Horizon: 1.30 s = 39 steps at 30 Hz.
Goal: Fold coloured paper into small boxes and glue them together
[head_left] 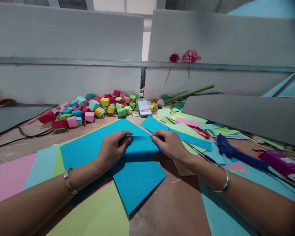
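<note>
A folded piece of blue paper [143, 145] is held up between my two hands, above larger blue sheets [140, 183] on the table. At its left end, my left hand [115, 146] pinches the paper between thumb and fingers. The right end is pinched by my right hand [168, 143]. Just beyond my right hand lie a small blue piece [153, 124] and a long blue strip [193, 139]. Scissors with red handles [199, 130] rest on the paper scraps behind the strip.
Many small coloured paper boxes [94, 105] are heaped at the back left. To the right are a blue glue gun [241, 154] and a purple power strip [282, 164]. Pink, green and light blue sheets [41, 167] spread along the near left. White panels [64, 36] stand behind.
</note>
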Available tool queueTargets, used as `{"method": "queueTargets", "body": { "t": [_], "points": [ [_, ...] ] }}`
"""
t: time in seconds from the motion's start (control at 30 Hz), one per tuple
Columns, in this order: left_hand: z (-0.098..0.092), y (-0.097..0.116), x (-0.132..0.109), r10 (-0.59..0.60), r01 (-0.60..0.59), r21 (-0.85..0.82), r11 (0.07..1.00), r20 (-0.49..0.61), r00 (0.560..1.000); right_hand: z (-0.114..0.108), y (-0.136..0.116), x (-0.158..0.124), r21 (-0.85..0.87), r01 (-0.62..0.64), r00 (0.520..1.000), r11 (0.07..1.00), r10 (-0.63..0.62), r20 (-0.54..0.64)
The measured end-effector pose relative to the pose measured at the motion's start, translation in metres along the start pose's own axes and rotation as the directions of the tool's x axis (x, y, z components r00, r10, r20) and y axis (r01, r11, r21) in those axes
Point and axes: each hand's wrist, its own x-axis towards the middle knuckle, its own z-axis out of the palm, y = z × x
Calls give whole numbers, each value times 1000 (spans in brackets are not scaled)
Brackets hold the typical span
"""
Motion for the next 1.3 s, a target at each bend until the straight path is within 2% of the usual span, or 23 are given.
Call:
{"method": "queueTargets", "body": {
  "t": [0.23,0.53,0.67,0.8,0.97,1.1,1.17,1.3],
  "points": [
    [-2,0,4,-39,29,101,994,99,994,6,11,-1,-214,117,989,970,-94,114],
    [-2,4,2,-97,51,231,972,193,976,5,8,-1,-315,98,987,944,-50,155],
    [-2,0,1,-104,12,361,933,236,966,8,5,-1,-361,105,982,927,-38,187],
    [0,-4,0,-45,-81,425,901,278,960,11,3,-3,-410,131,975,903,-42,219],
    [2,-6,3,75,-195,385,902,306,949,12,2,-3,-445,114,975,888,-14,222],
    [3,-5,5,178,-314,262,912,436,882,12,0,-3,-458,76,976,886,28,216],
    [2,-2,6,196,-336,218,916,488,850,12,-1,-2,-458,64,976,887,41,215],
    [-1,9,6,184,-333,212,919,517,836,14,-1,-2,-452,49,977,891,52,209]
  ]
}}
